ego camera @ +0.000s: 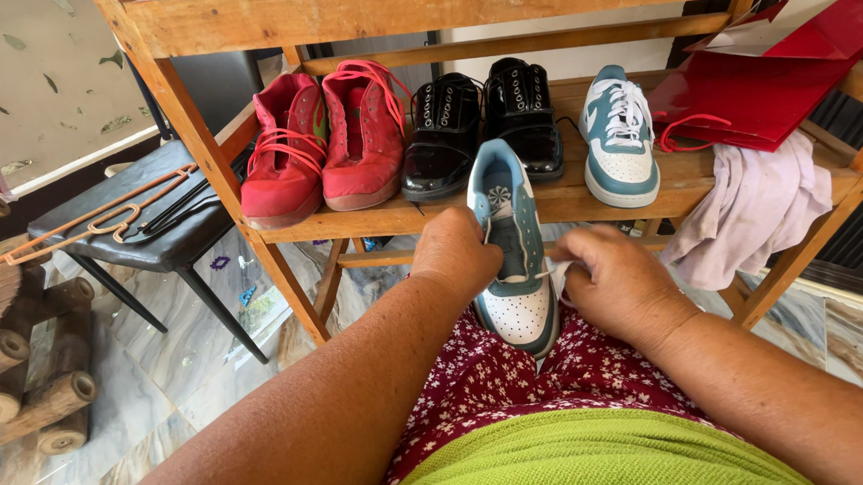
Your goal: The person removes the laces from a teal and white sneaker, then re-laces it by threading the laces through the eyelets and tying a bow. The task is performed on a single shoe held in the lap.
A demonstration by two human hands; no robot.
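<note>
On the lap below the wooden shoe shelf's [566, 204] front edge, the teal-and-white leather sneaker [512, 254] lies toe-toward-body, left hand [456, 256] clamped on its side, right hand [618, 283] pinching its lace.

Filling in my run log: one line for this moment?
left hand: on sneaker | right hand: at its laces | sneaker: on lap | mate: on shelf
</note>
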